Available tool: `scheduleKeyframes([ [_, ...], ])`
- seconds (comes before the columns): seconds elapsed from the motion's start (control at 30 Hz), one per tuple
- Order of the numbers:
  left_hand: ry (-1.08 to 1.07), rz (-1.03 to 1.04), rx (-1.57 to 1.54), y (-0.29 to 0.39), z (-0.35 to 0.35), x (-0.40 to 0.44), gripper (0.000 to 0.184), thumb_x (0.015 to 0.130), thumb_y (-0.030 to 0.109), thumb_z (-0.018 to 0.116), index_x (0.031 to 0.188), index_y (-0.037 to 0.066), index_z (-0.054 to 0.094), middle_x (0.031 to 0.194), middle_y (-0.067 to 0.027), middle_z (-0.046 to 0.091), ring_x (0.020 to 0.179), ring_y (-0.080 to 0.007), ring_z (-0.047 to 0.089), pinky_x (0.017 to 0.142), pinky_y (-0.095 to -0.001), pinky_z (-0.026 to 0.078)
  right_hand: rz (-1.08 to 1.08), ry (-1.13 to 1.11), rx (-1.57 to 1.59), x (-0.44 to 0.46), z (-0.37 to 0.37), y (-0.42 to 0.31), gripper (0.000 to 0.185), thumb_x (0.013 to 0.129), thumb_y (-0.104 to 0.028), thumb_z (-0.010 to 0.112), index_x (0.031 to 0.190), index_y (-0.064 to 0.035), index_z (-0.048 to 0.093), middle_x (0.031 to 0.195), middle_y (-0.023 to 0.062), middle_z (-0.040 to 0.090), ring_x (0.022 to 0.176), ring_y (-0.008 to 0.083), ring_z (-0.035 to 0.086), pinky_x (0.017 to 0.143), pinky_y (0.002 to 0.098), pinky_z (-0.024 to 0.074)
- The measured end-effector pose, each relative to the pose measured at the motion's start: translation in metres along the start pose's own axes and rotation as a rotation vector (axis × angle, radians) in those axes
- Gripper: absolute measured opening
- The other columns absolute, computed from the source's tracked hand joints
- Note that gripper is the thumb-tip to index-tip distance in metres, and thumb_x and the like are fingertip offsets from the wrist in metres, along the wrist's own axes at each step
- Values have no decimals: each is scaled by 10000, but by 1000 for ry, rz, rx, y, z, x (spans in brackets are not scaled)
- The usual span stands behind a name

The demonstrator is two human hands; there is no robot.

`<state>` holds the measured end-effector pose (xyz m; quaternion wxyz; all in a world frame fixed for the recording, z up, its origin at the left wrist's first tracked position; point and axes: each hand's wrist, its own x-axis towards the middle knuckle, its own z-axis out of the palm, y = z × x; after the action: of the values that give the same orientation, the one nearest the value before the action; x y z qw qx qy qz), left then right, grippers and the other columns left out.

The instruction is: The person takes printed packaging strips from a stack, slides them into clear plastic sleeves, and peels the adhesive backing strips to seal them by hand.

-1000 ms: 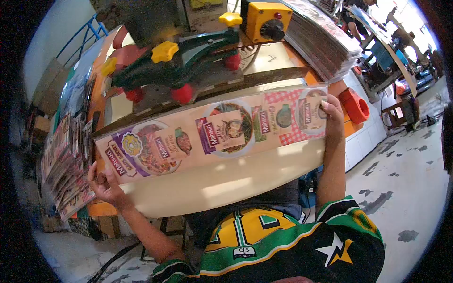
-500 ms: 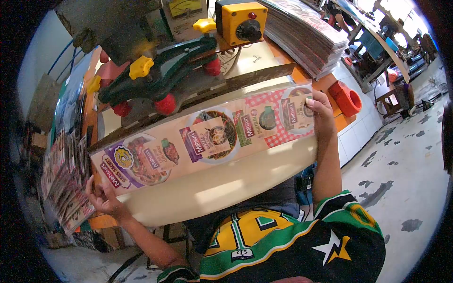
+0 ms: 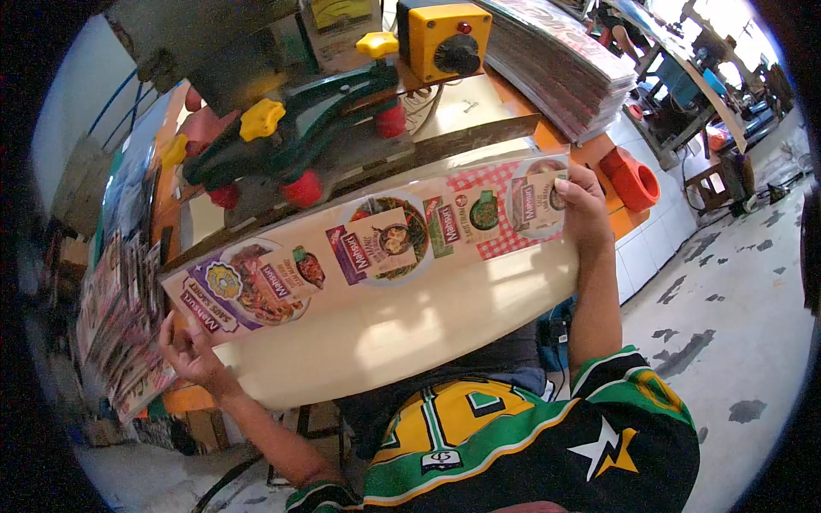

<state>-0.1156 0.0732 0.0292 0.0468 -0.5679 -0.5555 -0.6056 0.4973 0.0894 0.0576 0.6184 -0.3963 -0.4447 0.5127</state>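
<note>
A long printed strip point(image 3: 342, 248) with food pictures, glossy on top, lies slanted across a cream curved surface point(image 3: 402, 333). My left hand point(image 3: 195, 352) pinches its lower left corner between thumb and fingers. At the strip's right end, my right hand point(image 3: 583, 203) grips the edge, thumb on top. The strip's far long edge lies along the front of a machine with a dark green arm point(image 3: 333, 128), yellow knobs point(image 3: 262, 120) and red round feet point(image 3: 301, 188).
A yellow control box point(image 3: 445, 43) stands behind the machine. Printed sheets are stacked point(image 3: 564, 73) at the back right, with more strips point(image 3: 120, 333) piled at the left. An orange-red ring-shaped object point(image 3: 630, 178) sits at the table's right edge.
The view has shifted, so the machine and strip appear further left than a second ago. Both hands keep hold of the strip, with little movement.
</note>
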Motion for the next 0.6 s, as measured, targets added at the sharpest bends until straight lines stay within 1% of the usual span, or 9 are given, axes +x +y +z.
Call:
scheduleKeyframes([
  [0.1,-2,-33,-34,7,-2,-4,396,963,99,718,1338,43,605,835,27,547,767,-63,464,717,-230,412,-9,18,-23,0,3,2,419,878,-168,669,1217,79,675,1110,159,749,979,208,737,912,337,586],
  [0.2,-40,-96,-133,-4,-6,-6,391,950,104,713,1324,44,616,782,44,489,740,-63,437,702,-218,371,-21,28,-83,4,-6,7,435,894,-182,656,1241,79,661,1128,148,743,999,201,729,924,329,577],
  [0.23,-37,-45,-115,1,-3,-4,395,942,104,715,1320,43,619,769,49,479,721,-62,432,679,-215,353,-19,46,-129,5,-5,8,442,904,-191,648,1253,80,653,1138,141,740,1011,197,725,934,324,572],
  [0.3,-51,33,-82,8,-3,-2,400,928,102,725,1310,43,623,750,55,469,689,-61,422,645,-212,330,-17,84,-167,3,0,4,455,901,-228,676,1248,66,684,1141,107,744,1023,175,690,945,316,512],
  [0.37,-46,-29,-70,-2,-5,-5,402,912,98,745,1294,42,633,742,54,488,668,-58,427,619,-219,340,-30,88,-165,4,0,6,437,927,-203,649,1271,66,671,1168,107,735,1063,180,678,991,330,501],
  [0.43,-31,20,-82,3,-2,-1,381,892,73,768,1255,51,656,714,45,531,635,-48,449,575,-222,341,-46,94,-142,5,-2,10,433,939,-190,637,1287,68,659,1185,111,726,1076,184,675,1001,334,501],
  [0.47,-23,42,-60,-2,-4,-1,376,885,66,775,1243,52,663,698,46,527,620,-46,447,568,-219,343,-40,67,-131,5,-5,11,433,939,-190,637,1287,68,659,1185,111,726,1076,184,675,1001,334,501],
  [0.53,2,66,-16,3,-1,-2,371,878,58,782,1231,54,670,682,47,522,605,-44,445,561,-216,344,-41,94,-263,6,-13,13,424,952,-185,629,1289,72,653,1189,108,721,1079,178,674,988,323,507],
  [0.6,25,50,-49,0,1,-5,370,865,55,798,1216,63,681,662,50,516,582,-41,444,550,-212,351,-46,73,-249,8,-15,15,425,959,-194,627,1289,73,652,1182,105,720,1074,173,675,979,313,508],
])
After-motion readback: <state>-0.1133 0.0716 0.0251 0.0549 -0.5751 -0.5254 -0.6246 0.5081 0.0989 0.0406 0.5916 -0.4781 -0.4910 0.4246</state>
